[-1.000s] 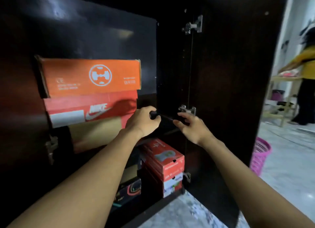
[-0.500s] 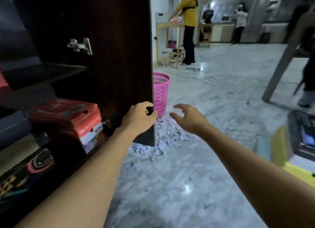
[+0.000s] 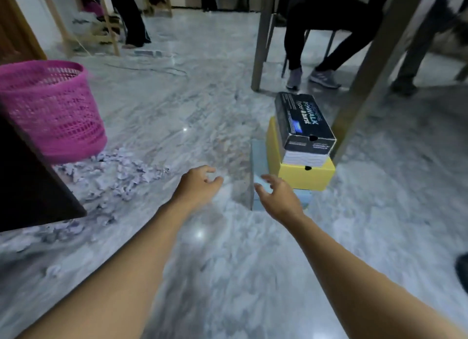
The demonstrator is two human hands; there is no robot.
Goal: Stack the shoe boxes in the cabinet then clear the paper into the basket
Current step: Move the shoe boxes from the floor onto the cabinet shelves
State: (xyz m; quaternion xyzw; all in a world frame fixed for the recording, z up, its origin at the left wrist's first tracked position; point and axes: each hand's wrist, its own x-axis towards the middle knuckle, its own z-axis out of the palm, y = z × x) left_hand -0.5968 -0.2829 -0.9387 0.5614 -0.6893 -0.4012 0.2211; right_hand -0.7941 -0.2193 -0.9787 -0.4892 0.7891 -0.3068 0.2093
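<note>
Fingers [image 3: 274, 183] loosely spread, empty, near shoe boxes [image 3: 304, 174]

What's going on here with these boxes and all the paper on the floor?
A person reaches the left hand and the right hand, both empty, toward three stacked cardboard shoe boxes on the marble floor: a black box on top, a yellow box in the middle, a pale blue box underneath. Nothing is gripped yet. The crumpled white paper scraps lie beside the pink plastic mesh basket, not yet cleared.
</note>
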